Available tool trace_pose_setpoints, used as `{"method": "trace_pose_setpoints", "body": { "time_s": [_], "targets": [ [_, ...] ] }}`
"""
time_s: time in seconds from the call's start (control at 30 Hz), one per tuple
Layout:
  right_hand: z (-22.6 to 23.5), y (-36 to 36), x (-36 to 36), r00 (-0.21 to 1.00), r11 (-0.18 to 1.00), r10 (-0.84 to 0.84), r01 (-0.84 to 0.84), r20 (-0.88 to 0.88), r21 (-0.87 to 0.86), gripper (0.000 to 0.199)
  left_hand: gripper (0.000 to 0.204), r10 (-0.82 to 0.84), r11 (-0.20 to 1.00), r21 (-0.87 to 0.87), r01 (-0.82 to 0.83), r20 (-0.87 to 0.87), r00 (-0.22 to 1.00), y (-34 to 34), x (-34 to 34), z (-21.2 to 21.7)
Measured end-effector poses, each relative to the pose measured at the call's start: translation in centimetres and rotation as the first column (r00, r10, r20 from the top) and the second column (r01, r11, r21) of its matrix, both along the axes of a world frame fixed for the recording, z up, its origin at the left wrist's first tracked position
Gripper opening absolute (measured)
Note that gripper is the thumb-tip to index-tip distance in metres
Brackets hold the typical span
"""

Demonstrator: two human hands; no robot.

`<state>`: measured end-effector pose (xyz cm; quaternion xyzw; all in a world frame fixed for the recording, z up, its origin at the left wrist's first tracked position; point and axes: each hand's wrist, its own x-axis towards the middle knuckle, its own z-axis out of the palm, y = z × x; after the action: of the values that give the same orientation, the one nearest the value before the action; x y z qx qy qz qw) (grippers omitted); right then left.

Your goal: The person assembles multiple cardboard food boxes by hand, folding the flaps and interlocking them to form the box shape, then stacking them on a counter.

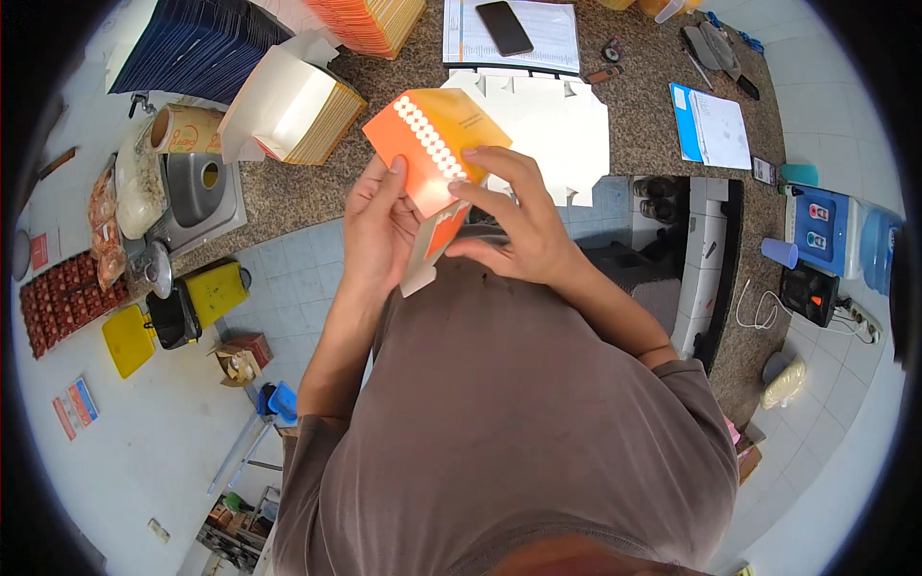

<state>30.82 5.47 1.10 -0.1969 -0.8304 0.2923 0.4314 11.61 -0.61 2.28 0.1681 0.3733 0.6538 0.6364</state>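
Note:
An orange and yellow cardboard box (423, 134), partly folded, is held up in front of my chest. A row of white circles runs along one of its edges, and a narrow flap hangs down toward me. My left hand (377, 223) grips the left side, its thumb lying on the orange face. My right hand (519, 216) holds the right side, fingertips on the edge by the circles and thumb lower, near the flap. Behind the box, a flat white box blank (562, 134) with notched edges lies on the speckled counter (394, 79).
Left on the counter stand a stack of folded yellow cartons (322, 120), a dark blue stack (206, 48) and an orange stack (375, 19). Beyond the blank, a phone (504, 28) rests on papers. A metal sink (197, 187) is far left; a water dispenser (826, 230) stands right.

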Motion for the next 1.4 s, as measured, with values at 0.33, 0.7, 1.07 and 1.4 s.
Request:
{"method": "trace_pose_setpoints", "body": {
  "time_s": [0.33,0.7,1.07,1.4],
  "targets": [
    [0.2,1.0,-2.0,0.995,0.997,-0.064,0.066,-0.075,0.031,0.056,0.040,0.164,0.980,0.143,-0.139,-0.173,0.971,-0.6,2.3,-0.2],
    [-0.7,0.7,-4.5,0.994,0.993,-0.095,0.098,-0.053,0.060,0.043,0.037,0.192,0.980,0.128,-0.154,-0.385,0.903,-0.9,0.2,-1.3],
    [0.2,-0.5,-8.6,0.902,0.898,-0.426,0.431,0.076,-0.083,0.046,0.020,-0.352,0.838,-0.121,0.532,-0.865,0.357,2.0,-11.1,-0.7],
    [2.9,-0.9,-15.7,0.475,0.991,-0.091,0.129,0.875,0.032,0.025,0.016,0.533,0.557,0.034,0.830,-0.781,-0.326,3.0,-18.3,-1.1]
  ]
}}
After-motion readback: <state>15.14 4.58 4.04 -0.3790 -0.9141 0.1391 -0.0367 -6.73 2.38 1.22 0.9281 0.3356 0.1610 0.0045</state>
